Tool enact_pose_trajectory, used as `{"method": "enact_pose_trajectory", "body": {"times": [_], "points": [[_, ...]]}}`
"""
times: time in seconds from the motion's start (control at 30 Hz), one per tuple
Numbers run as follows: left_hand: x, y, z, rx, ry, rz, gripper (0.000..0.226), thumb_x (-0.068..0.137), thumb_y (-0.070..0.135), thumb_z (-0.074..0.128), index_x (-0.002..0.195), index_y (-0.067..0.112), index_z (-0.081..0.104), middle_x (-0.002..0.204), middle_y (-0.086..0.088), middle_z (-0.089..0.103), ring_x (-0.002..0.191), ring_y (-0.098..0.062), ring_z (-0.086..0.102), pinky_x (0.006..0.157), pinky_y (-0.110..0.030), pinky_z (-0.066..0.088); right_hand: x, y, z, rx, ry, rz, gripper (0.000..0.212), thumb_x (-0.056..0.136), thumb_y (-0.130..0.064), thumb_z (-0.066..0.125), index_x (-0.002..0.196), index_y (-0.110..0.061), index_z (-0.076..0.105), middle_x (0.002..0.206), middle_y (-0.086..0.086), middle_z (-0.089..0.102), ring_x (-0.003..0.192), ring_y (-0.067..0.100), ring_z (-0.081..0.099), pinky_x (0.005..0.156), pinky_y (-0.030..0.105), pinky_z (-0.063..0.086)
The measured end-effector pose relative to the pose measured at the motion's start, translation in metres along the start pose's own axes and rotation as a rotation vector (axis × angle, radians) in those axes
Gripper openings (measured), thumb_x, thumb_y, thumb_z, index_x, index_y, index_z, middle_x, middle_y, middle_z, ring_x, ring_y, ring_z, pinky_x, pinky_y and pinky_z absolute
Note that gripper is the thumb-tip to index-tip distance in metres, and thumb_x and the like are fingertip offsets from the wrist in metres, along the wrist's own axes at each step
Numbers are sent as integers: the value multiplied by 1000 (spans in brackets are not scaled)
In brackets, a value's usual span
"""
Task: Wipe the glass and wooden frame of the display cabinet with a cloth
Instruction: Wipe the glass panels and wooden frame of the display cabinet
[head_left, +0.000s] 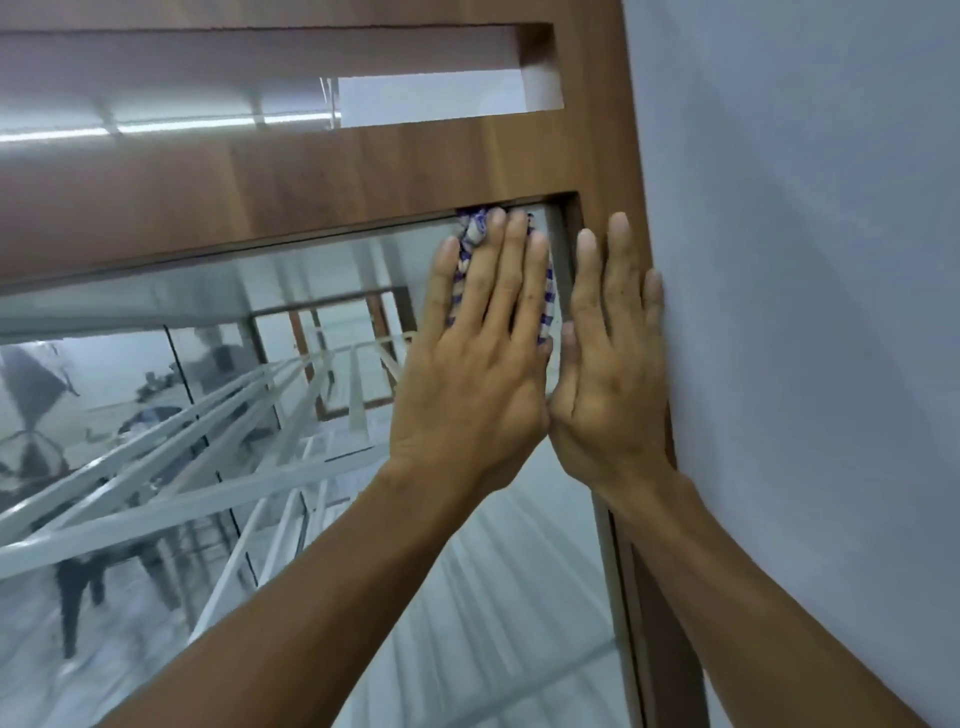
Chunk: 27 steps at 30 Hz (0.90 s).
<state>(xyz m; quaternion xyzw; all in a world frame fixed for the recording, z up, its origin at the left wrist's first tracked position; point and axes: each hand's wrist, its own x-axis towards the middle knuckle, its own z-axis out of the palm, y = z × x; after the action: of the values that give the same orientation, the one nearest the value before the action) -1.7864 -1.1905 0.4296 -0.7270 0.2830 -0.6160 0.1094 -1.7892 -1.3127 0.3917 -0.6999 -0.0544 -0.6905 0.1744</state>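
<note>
My left hand (480, 358) lies flat, fingers straight, pressing a blue-and-white checked cloth (471, 235) against the glass pane (488, 597) in its upper right corner, just under the wooden top rail (322, 182). Most of the cloth is hidden under the palm; a bunched end shows above the fingertips. My right hand (608, 374) rests flat with straight fingers on the wooden right upright (613, 130) of the cabinet frame, touching the left hand at the thumb side.
A plain grey wall (810, 312) runs along the right of the frame. The glass reflects white rails and blurred figures at the left. A rectangular opening (436, 98) sits in the wood above the top rail.
</note>
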Motion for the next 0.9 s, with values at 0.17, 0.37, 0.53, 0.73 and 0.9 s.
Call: {"method": "enact_pose_trajectory", "body": {"times": [0.17, 0.37, 0.53, 0.73, 0.9], "points": [[4, 6, 1, -30, -68, 120, 69, 109, 40, 11, 162, -1, -7, 171, -21, -9, 159, -31, -11, 129, -50, -5, -10, 14, -1, 148, 62, 3, 52, 101, -6, 31, 152, 7, 30, 162, 24, 30, 153, 33, 25, 126, 51, 20], [17, -7, -1, -24, -19, 166, 66, 109, 35, 19, 163, 0, 1, 171, -20, -1, 160, -30, -4, 130, -51, -1, -15, 14, -1, 146, 57, 7, 56, 96, 10, 37, 152, 4, 35, 161, 20, 33, 154, 32, 25, 125, 53, 23], [5, 4, 3, 6, -34, 191, 69, 109, 34, 25, 162, -3, 0, 170, -24, -4, 159, -34, -7, 129, -52, -7, -16, 17, -3, 155, 40, -5, 60, 93, 12, 41, 152, 3, 35, 162, 18, 32, 154, 31, 24, 127, 50, 20], [18, 9, 4, 11, -14, 129, 70, 108, 33, 26, 161, -5, 0, 169, -26, -5, 159, -33, -8, 129, -51, -6, -17, 16, -2, 146, 47, 9, 61, 93, 14, 41, 153, 2, 35, 163, 16, 31, 155, 28, 22, 127, 48, 20], [15, 3, 6, -8, -28, 160, 67, 110, 36, 17, 162, -3, -1, 171, -23, -4, 160, -31, -7, 130, -50, -4, -20, 16, -1, 135, 50, 23, 59, 94, 11, 40, 153, 1, 35, 162, 16, 32, 155, 28, 23, 127, 48, 21]]}}
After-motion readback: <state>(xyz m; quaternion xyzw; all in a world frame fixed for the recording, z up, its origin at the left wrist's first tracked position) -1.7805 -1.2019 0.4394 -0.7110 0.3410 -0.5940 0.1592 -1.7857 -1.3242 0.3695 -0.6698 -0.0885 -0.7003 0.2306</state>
